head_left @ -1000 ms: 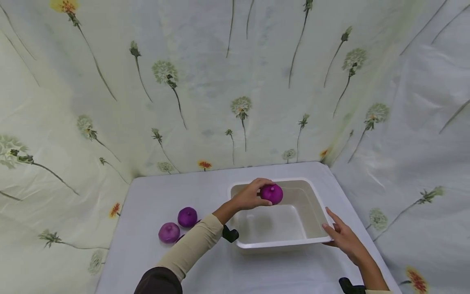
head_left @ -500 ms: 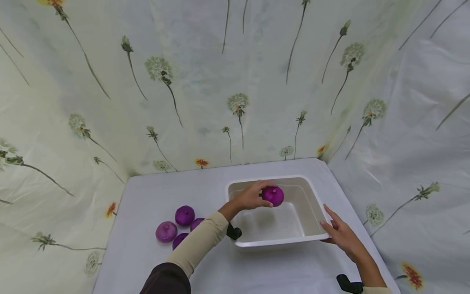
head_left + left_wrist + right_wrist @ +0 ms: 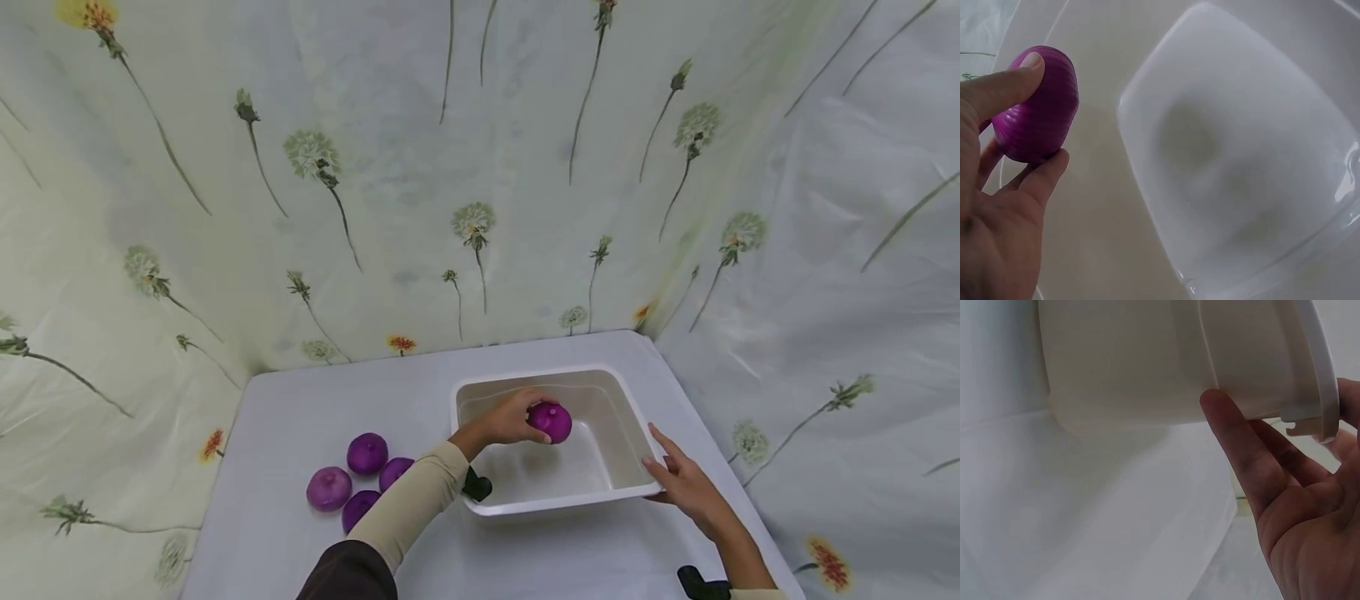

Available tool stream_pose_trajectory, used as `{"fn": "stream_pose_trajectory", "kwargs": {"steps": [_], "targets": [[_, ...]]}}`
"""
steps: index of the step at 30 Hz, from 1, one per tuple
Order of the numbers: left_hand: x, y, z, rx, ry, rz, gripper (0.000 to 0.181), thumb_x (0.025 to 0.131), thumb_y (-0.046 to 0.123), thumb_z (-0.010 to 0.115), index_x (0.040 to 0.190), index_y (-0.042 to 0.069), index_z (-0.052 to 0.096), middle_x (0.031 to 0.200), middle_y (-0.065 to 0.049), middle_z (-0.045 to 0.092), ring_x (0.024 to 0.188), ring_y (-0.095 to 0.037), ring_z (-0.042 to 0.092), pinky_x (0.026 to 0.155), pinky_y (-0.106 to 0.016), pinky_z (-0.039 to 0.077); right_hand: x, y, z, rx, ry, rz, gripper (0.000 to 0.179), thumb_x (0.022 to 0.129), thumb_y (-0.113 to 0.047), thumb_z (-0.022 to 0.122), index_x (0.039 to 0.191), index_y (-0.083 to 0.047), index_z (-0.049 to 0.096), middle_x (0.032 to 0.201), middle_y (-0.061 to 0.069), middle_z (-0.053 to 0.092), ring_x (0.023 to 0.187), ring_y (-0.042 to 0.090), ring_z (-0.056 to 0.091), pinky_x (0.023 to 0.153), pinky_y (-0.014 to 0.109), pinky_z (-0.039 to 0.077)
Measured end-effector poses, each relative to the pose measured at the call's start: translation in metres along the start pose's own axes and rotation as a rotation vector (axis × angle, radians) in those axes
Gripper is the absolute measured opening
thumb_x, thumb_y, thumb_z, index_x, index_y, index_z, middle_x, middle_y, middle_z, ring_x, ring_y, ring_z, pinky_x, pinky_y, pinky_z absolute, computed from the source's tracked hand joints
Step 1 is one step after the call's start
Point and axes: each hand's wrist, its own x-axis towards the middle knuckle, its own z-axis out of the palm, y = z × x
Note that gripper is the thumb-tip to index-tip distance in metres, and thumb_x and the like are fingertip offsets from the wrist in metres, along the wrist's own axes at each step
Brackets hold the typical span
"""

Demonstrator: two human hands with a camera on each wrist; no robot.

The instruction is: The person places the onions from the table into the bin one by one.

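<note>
Below centre, the left grip [image 3: 513,417] holds a red onion [image 3: 552,423] over a basin [image 3: 577,472] whose rim [image 3: 634,408] the right grip [image 3: 685,483] pinches.

Head view looks down, sharing the tub [image 3: 618,437] with closer wrist views.

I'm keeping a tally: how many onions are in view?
5: one onion in the left hand over the tub; four onions on the table, two partly behind the left sleeve, which may hide more.
</note>
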Motion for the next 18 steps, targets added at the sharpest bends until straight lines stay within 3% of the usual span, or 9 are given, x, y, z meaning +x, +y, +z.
{"fn": "stream_pose_trajectory", "kwargs": {"steps": [4,10,18], "targets": [[0.002,-0.004,0.008,0.022,-0.04,-0.018,0.07,0.082,0.023,0.084,0.144,0.015,0.052,0.139,-0.006,0.051,0.122,-0.017,0.053,0.093,-0.021,0.05,-0.001,0.002,0.002,-0.002,0.0,0.007,0.077,0.103,-0.035,0.056,0.162,-0.025,0.008,0.142,0.037,0.045,0.111,0.045,0.065,0.083,0.054,0.059],[0.004,-0.009,0.018,0.124,-0.09,-0.014,0.073,0.079,0.023,0.087,0.143,0.013,0.053,0.131,-0.005,0.052,0.118,-0.013,0.053,0.093,-0.017,0.048,-0.001,0.003,0.001,-0.006,0.009,-0.005,0.077,0.102,-0.036,0.056,0.162,-0.023,0.008,0.144,0.036,0.044,0.115,0.049,0.062,0.082,0.053,0.059],[0.003,-0.01,0.023,0.182,-0.153,-0.069,0.073,0.076,0.02,0.088,0.141,0.01,0.056,0.126,-0.003,0.05,0.116,-0.012,0.053,0.095,-0.017,0.047,-0.001,0.001,-0.001,0.004,0.0,-0.008,0.079,0.102,-0.036,0.057,0.162,-0.023,0.007,0.143,0.036,0.044,0.114,0.048,0.063,0.084,0.055,0.058]]}}
